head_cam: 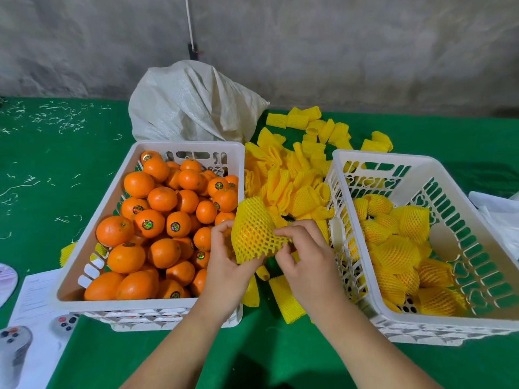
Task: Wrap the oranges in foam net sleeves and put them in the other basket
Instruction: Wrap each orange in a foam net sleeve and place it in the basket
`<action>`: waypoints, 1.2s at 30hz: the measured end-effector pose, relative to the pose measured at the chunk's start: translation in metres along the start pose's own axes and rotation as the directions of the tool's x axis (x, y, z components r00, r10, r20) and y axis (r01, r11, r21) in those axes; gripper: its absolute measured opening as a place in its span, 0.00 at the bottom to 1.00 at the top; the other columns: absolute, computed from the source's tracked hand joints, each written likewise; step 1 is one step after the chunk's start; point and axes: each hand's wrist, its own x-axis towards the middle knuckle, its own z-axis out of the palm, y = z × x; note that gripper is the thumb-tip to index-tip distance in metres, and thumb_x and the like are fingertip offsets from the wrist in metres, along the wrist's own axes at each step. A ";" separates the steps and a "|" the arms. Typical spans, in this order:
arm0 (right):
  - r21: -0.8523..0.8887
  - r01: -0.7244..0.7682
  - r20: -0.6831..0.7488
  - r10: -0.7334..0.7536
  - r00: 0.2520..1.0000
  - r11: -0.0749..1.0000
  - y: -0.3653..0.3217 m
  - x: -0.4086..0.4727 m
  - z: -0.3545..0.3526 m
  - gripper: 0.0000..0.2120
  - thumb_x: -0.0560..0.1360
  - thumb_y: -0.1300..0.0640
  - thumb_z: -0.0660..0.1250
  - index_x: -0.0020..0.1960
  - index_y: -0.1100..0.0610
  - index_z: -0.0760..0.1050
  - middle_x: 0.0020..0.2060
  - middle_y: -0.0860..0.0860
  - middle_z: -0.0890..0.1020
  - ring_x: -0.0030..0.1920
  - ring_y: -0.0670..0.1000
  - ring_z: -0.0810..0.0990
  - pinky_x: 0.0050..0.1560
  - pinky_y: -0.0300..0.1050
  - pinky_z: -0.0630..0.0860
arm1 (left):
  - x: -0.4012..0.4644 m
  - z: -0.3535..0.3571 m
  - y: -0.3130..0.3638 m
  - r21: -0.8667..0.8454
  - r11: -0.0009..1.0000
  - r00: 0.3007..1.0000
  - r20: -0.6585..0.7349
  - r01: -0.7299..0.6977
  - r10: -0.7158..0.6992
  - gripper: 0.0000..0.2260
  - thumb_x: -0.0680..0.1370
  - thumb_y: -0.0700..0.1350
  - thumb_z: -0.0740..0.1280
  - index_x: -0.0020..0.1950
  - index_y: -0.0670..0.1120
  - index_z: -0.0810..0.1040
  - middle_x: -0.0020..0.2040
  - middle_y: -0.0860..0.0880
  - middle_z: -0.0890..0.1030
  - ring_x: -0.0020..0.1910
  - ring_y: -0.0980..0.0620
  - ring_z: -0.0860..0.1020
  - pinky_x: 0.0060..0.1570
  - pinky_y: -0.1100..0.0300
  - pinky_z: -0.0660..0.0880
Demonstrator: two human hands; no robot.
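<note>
Between the two baskets I hold an orange inside a yellow foam net sleeve. My left hand grips the sleeve's lower left edge. My right hand pinches its stretched lower right edge. The orange shows dimly through the mesh. The white basket on the left is full of bare oranges, many with round stickers. The white basket on the right holds several sleeved oranges.
A heap of loose yellow sleeves lies between and behind the baskets on the green table cloth. A white woven sack stands at the back. Printed paper lies at the front left, white material at the right edge.
</note>
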 end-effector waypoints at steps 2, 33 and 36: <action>0.014 0.038 -0.032 -0.038 0.999 0.999 -0.003 -0.004 0.001 0.10 0.74 0.64 0.64 0.53 0.60 0.81 0.50 0.51 0.77 0.43 0.48 0.76 0.41 0.43 0.75 | -0.001 0.004 0.002 -0.029 1.000 0.998 -0.060 0.011 -0.013 0.24 0.70 0.46 0.76 0.62 0.57 0.73 0.54 0.48 0.83 0.54 0.42 0.83 0.48 0.47 0.83; 0.303 -0.398 0.265 0.324 0.908 0.866 -0.026 -0.031 0.026 0.30 0.76 0.46 0.62 0.76 0.34 0.60 0.53 0.38 0.80 0.46 0.42 0.80 0.44 0.35 0.75 | -0.010 0.009 0.026 0.200 0.974 0.995 0.042 -0.102 0.095 0.14 0.82 0.42 0.57 0.65 0.45 0.75 0.60 0.45 0.79 0.62 0.54 0.78 0.61 0.62 0.74; 0.250 -0.491 0.429 0.359 0.829 0.835 -0.028 -0.039 0.023 0.30 0.73 0.39 0.63 0.74 0.31 0.60 0.57 0.31 0.75 0.56 0.41 0.77 0.52 0.34 0.75 | -0.008 0.002 0.018 0.189 0.976 0.992 -0.052 -0.105 0.117 0.20 0.79 0.45 0.64 0.70 0.47 0.65 0.63 0.54 0.75 0.60 0.53 0.78 0.57 0.57 0.76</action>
